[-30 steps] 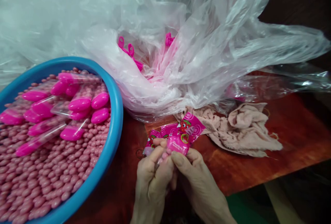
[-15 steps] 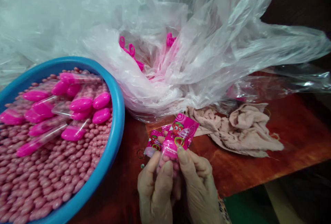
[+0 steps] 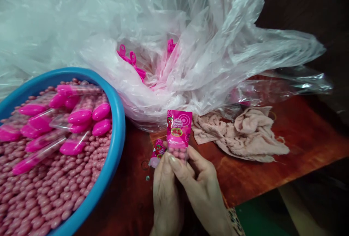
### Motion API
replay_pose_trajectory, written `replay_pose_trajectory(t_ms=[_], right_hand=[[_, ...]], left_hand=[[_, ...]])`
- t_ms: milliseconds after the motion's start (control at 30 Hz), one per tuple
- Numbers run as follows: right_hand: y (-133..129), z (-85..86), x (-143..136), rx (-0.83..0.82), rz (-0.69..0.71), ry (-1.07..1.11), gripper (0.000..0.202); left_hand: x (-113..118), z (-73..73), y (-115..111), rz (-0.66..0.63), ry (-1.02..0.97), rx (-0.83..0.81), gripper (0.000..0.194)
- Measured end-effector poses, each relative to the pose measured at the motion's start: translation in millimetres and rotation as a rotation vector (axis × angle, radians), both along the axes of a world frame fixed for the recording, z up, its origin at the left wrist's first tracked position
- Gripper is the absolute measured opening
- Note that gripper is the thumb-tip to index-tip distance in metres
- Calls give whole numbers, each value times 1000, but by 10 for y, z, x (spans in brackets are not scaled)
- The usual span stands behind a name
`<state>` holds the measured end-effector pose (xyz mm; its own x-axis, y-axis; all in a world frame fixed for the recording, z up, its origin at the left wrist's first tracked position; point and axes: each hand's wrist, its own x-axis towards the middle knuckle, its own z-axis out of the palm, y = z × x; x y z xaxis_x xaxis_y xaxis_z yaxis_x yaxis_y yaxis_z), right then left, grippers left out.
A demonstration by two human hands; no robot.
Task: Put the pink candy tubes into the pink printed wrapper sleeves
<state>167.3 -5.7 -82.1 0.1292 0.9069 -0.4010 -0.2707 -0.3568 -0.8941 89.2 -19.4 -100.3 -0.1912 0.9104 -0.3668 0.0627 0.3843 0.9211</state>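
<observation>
A small candy packet stands upright between my hands, its top printed bright pink and its lower part clear with pink round candies showing. My left hand is closed on its lower left side. My right hand is closed round the lower right, with the thumb across the front of the base. The bottom end is hidden by my fingers. Just left of the packet, another pink printed wrapper lies on the brown-red table, near my left fingertips.
To the left, a blue basin holds many pink candies and several clear tubes with pink caps. Behind, a large crumpled plastic bag contains pink plastic pieces. A beige cloth lies on the right.
The candy packet has turned from a rightward lean to upright, and its printed face has rotated. My right thumb has moved down to its base. The whole view has shifted slightly.
</observation>
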Motion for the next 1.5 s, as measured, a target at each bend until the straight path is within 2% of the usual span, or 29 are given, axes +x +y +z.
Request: replay_pose_trajectory(t_ms=[67, 200, 267, 367, 433, 533, 633, 800, 967, 1133, 1267, 1400, 1500], right_hand=[[-39, 6, 2, -47, 1, -7, 20], [-159, -25, 17, -119, -44, 0, 35], [-198, -23, 48, -138, -60, 14, 37], [-215, 24, 94, -108, -33, 112, 30], [-224, 57, 91, -90, 1, 252, 29], [-270, 60, 17, -103, -40, 461, 29], [-327, 51, -79, -80, -58, 599, 30], [-329, 189, -123, -69, -43, 710, 27], [-304, 279, -101, -81, -39, 707, 28], [-361, 203, -97, -122, -62, 502, 25], [-363, 193, -106, -79, -85, 424, 24], [-308, 199, -111, -96, -30, 571, 25], [-269, 217, -96, -110, 22, 748, 26]], left_hand=[[-58, 23, -3, -48, 54, 27, 32], [-120, 164, 77, -59, 92, 86, 28], [-129, 230, 132, 19, 124, 208, 19], [-151, 293, 179, 156, 162, 393, 8], [-181, 316, 182, 100, 135, 419, 8], [-232, 343, 161, -54, -25, 340, 10], [-273, 386, 133, -82, -107, 325, 12], [-333, 495, 97, -115, 163, 587, 20], [-413, 577, 113, -232, 401, 784, 20], [-446, 655, 183, -326, 444, 731, 12], [-456, 675, 199, -356, 458, 656, 12], [-485, 640, 187, -390, 511, 667, 13], [-497, 594, 188, -402, 562, 754, 13]])
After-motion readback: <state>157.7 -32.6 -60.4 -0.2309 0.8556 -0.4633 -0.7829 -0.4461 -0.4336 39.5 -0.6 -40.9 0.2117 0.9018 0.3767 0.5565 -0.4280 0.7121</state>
